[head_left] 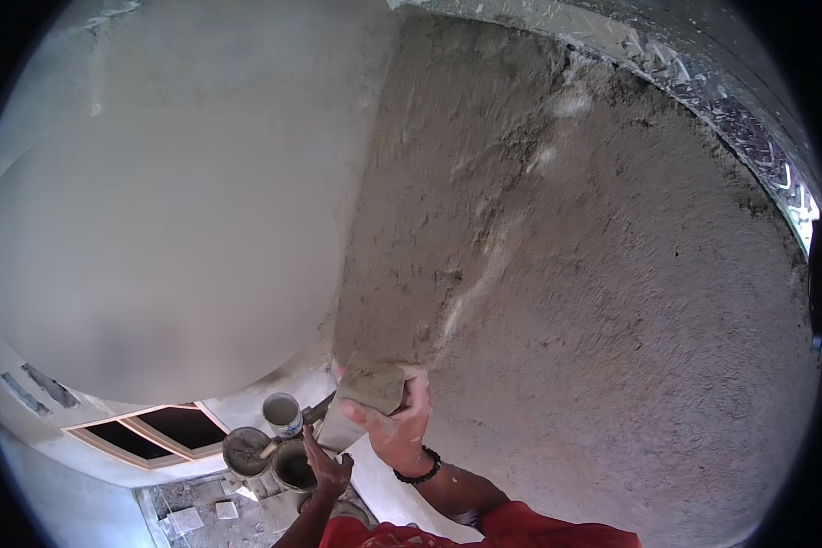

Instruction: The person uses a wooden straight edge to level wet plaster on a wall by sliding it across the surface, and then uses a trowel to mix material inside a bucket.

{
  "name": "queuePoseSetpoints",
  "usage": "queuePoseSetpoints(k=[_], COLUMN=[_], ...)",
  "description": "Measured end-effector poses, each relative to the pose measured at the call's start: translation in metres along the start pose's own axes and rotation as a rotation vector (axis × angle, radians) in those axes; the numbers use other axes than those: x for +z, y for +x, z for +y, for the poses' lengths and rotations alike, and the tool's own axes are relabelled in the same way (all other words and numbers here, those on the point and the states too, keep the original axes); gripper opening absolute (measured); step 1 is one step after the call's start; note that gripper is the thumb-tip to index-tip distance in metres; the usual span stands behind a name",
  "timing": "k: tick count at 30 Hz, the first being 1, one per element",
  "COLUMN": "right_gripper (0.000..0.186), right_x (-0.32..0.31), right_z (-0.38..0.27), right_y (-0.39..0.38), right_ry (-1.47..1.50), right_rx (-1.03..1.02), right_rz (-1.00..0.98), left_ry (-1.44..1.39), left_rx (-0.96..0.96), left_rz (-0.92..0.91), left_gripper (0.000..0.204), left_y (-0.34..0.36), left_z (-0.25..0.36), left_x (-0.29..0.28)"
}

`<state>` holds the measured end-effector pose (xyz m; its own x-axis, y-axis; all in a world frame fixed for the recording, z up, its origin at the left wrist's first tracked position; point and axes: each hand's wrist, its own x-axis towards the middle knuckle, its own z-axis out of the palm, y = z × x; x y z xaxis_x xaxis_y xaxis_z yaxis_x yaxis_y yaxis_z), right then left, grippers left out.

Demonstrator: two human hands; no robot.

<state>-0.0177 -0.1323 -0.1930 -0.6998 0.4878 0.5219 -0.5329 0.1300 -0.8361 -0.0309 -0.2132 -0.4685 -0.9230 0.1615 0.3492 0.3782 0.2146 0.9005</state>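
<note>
My right hand (402, 420), with a dark bead bracelet at the wrist, grips a grey-brown rectangular block (374, 385) with rounded corners. It looks like a sponge or float smeared with mortar; its exact kind is unclear. The block is close to the wall's rough plaster (557, 320), near the corner; contact cannot be made out. My left hand (327, 468) is lower down, fingers stretched out and apart, holding nothing visible. Beside it, partly behind it, stands a dark bucket (292, 464).
Left of my left hand are a round mortar container (245, 451) and a pale bucket (282, 413). A smooth pale wall (201, 73) meets the rough one at the corner. Lower left are a wood-framed opening (151, 434) and a littered floor (205, 498).
</note>
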Motion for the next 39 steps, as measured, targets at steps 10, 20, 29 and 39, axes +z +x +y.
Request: queuePoseSetpoints(k=[10,20,29,39], right_gripper=[0.069,0.057,0.031,0.04], right_x=[-0.017,-0.341,-0.441,-0.39], right_z=[-0.01,0.155,0.074,0.097], right_y=[-0.004,-0.266,-0.579,-0.507], right_ry=[-0.241,-1.201,-0.841,-0.323], right_rx=[-0.044,0.515,1.555,1.529], right_rz=[-0.175,-0.6,-0.066,0.378], left_ry=[-0.128,-0.084,-0.098,-0.098], left_rx=[-0.169,0.009,-0.096,-0.126], left_rz=[0.019,0.05,0.13,0.127], left_gripper=[0.072,0.059,0.053,0.052], left_y=[0.013,0.06,0.052,0.058], left_z=[-0.02,0.03,0.024,0.048], left_x=[-0.001,-0.047,-0.072,-0.081])
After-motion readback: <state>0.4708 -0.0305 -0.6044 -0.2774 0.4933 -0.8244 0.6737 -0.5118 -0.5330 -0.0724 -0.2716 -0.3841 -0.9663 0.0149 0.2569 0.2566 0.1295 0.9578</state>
